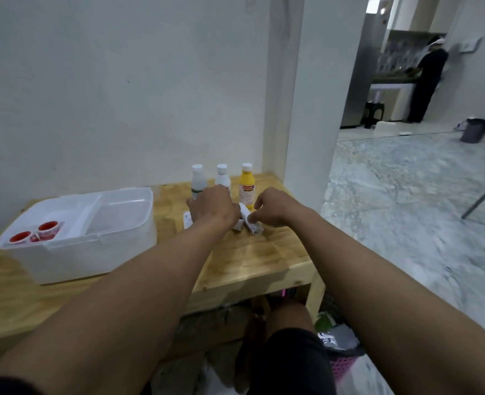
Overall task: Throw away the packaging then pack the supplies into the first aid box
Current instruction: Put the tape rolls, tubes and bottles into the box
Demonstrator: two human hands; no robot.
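a pale wooden bench [264,260] stands against a white wall. on its left part sits the first aid box [93,258], a white translucent box with no lid on it and a tray set in its top. two red-capped tubs [48,226] stand side by side in the tray's near-left compartment.

at the back of the bench, near the wall, three bottles stand upright in a row: a clear bottle [198,178], a white bottle [222,176] and a yellow bottle [246,189], all with white caps.

both arms reach over the bench to a spot just in front of the bottles. the left hand [214,205] is seen from the back, its fingers pointing down and away and hidden behind it, so it cannot be told whether it grips anything. the right hand [277,208] has its fingers curled, and thumb and fingertips pinch a white wrapped roll [250,220] that lies tilted between the two hands. a small white piece [238,225] lies on the bench touching the roll, and a flat white packet [188,220] lies just left of the left hand.

under the bench's right end, by the person's knee, stands a pink basket [342,366] lined with a dark bag. far off on the marbled floor stands a grey bucket [475,129], and a person in dark clothes [428,81] stands at a counter.
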